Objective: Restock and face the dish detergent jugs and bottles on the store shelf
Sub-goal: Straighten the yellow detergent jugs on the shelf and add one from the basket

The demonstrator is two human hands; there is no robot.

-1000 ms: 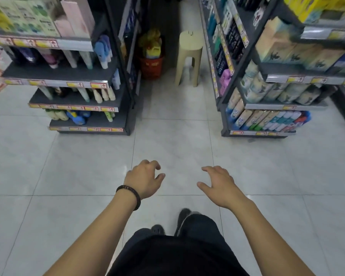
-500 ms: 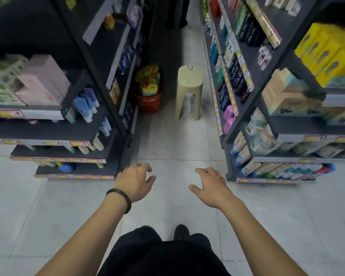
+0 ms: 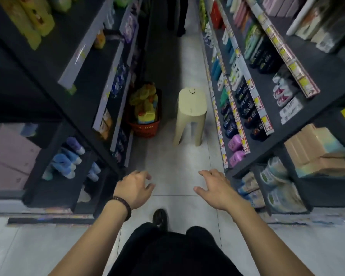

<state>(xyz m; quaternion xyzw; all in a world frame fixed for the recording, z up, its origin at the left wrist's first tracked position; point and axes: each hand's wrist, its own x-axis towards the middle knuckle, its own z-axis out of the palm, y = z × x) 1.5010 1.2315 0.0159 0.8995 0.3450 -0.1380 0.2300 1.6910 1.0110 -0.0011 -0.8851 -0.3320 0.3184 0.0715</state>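
From the head view, we hold our left hand (image 3: 134, 189) out over the aisle floor (image 3: 173, 162), its fingers (image 3: 139, 174) loosely curled and holding nothing, a dark bracelet (image 3: 122, 204) on the wrist. Our right hand (image 3: 215, 188) hangs beside it, apart, fingers spread wide and empty. Ahead, yellow detergent jugs (image 3: 145, 108) sit piled in a red basket (image 3: 145, 129) on the floor against the left shelf (image 3: 88, 90), near a cream stool (image 3: 190, 114). Dark bottles (image 3: 247, 108) line the right shelf (image 3: 327, 76)
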